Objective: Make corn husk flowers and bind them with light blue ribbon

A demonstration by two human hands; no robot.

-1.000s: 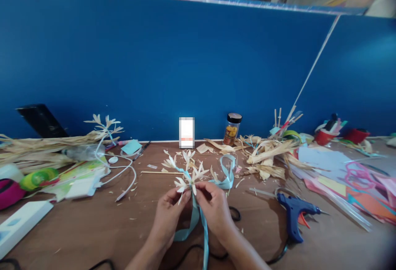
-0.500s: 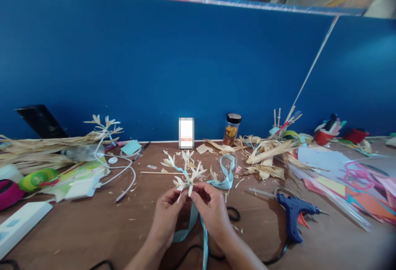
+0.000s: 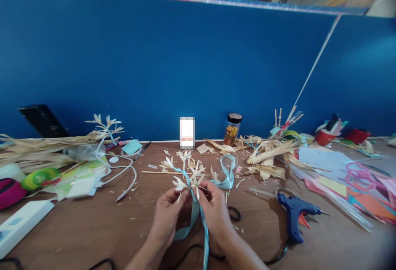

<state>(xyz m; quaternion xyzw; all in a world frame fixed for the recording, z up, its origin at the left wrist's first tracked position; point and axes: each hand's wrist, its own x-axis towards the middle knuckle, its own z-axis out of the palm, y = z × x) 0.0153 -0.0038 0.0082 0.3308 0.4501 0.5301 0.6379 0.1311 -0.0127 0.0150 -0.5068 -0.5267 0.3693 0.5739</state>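
Note:
A spray of pale dried-husk flowers (image 3: 186, 159), its stems wrapped in light blue ribbon, rises between my hands at the middle of the table. My left hand (image 3: 168, 214) is closed, thumb and fingertips pinching the spray low down near the left blossoms. With thumb and forefinger, my right hand (image 3: 215, 212) pinches the base of the lower right flower (image 3: 197, 185). From under the spray the loose light blue ribbon (image 3: 187, 228) hangs down between my wrists. The fingers partly hide the stem ends.
To the right lies a blue glue gun (image 3: 293, 212) with its cord running toward me. Behind are a ribbon loop (image 3: 228, 173), a jar with a black lid (image 3: 233, 129) and dried husks (image 3: 269, 154). A power strip (image 3: 24, 226) and white cable (image 3: 134, 175) lie left.
My right hand has moved slightly right, away from my left. The lower right flower at its fingertips has shifted right with it, and a gap shows between the thumbs.

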